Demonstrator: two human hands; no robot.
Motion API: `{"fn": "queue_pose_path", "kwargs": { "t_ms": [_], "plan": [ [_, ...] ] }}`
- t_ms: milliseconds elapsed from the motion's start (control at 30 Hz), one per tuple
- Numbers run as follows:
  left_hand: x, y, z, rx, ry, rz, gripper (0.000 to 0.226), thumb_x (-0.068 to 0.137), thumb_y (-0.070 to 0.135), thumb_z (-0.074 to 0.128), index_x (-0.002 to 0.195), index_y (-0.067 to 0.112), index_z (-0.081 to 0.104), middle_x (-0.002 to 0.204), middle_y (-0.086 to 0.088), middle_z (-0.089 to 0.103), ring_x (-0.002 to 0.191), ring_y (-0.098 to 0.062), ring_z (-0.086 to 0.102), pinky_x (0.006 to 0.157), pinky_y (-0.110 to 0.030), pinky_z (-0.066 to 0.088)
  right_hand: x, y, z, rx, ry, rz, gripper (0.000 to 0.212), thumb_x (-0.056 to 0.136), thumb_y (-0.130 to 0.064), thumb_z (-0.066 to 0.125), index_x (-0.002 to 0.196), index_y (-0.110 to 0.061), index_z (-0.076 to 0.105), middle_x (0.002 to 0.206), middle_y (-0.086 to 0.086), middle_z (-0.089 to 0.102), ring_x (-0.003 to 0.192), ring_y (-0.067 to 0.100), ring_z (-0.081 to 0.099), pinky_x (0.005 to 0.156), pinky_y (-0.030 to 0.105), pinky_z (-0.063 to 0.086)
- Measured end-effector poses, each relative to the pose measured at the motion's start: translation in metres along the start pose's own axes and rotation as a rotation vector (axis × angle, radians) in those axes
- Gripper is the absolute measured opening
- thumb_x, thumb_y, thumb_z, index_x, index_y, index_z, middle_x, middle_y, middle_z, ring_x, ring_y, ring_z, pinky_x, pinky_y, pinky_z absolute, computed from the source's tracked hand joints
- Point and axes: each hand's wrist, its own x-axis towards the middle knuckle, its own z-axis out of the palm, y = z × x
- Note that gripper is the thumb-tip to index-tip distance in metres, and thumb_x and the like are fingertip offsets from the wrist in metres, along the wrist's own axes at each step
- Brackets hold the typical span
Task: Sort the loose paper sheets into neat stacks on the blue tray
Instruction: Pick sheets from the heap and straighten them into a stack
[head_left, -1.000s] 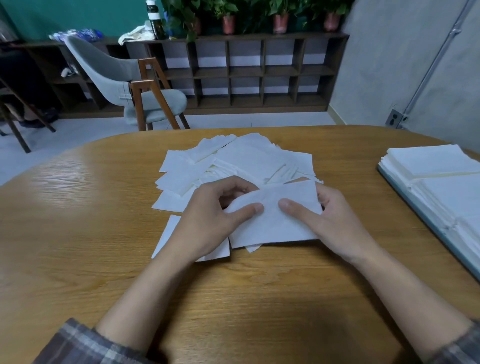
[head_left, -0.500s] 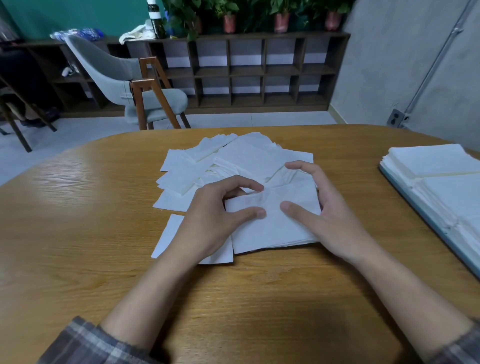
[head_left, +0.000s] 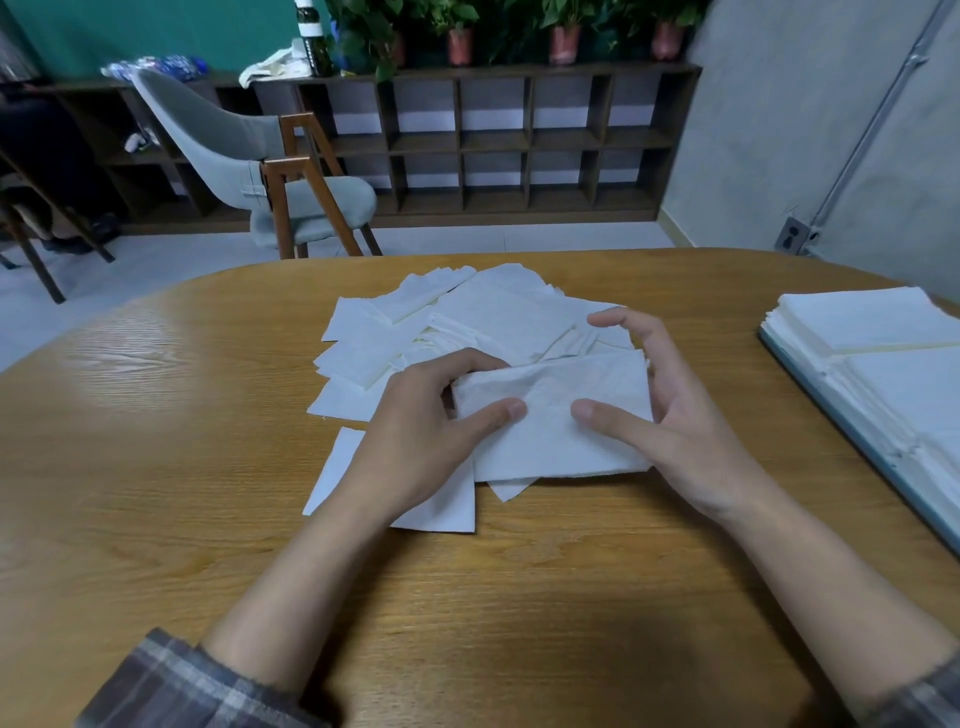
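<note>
We count two hands, one held bundle, one loose heap and one tray. The heap of paper sheets (head_left: 493, 322) lies at the middle of the table (head_left: 156, 493), so overlapped that we cannot number its sheets. One sheet (head_left: 358, 467) lies apart at the near edge, partly under the left wrist, and one corner (head_left: 511, 488) pokes out below the bundle. The blue tray (head_left: 857, 441) sits at the table's right edge, well apart from the heap. It carries at least two neat stacks (head_left: 872, 322), and a third may be cut off by the frame.

The bundle (head_left: 561, 415) is just in front of the heap, between the hands. Our left hand (head_left: 426, 441) grips its left end, with the thumb flat on top and the fingers (head_left: 467, 364) curled over the far edge. Our right hand (head_left: 691, 431) stands at its right end with the thumb lying straight on the paper. That hand's fingers (head_left: 639, 332) are released, arched and spread above the far corner without touching it. Both forearms reach in from the near edge, each from a plaid sleeve (head_left: 182, 686).

Beyond the table we see one grey chair (head_left: 234, 140) and one long wooden shelf (head_left: 519, 140).
</note>
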Motion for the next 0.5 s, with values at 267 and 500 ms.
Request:
{"fn": "queue_pose_path", "kwargs": {
  "t_ms": [267, 500],
  "plan": [
    [0.002, -0.008, -0.001, 0.277, 0.043, 0.196, 0.037, 0.088, 0.03, 0.083, 0.122, 0.034, 0.068, 0.122, 0.018, 0.059, 0.117, -0.001, 0.056, 0.09, -0.009, 0.043, 0.001, 0.005, 0.003, -0.328, 0.014, 0.051, 0.028, 0.097, -0.004, 0.07, 0.104, -0.028, 0.083, 0.109, -0.025, 0.077, 0.116, -0.01, 0.063, 0.097, 0.003, 0.039],
    [-0.001, -0.009, -0.02, 0.438, -0.264, 0.01, 0.021, 0.073, 0.028, 0.062, 0.093, 0.035, 0.061, 0.088, 0.013, 0.064, 0.08, -0.01, 0.061, 0.075, -0.044, 0.056, 0.001, 0.014, 0.002, -0.455, 0.088, 0.074, 0.031, 0.096, -0.006, 0.068, 0.106, -0.032, 0.082, 0.108, -0.033, 0.074, 0.116, -0.017, 0.06, 0.096, 0.0, 0.036]
  ]
}}
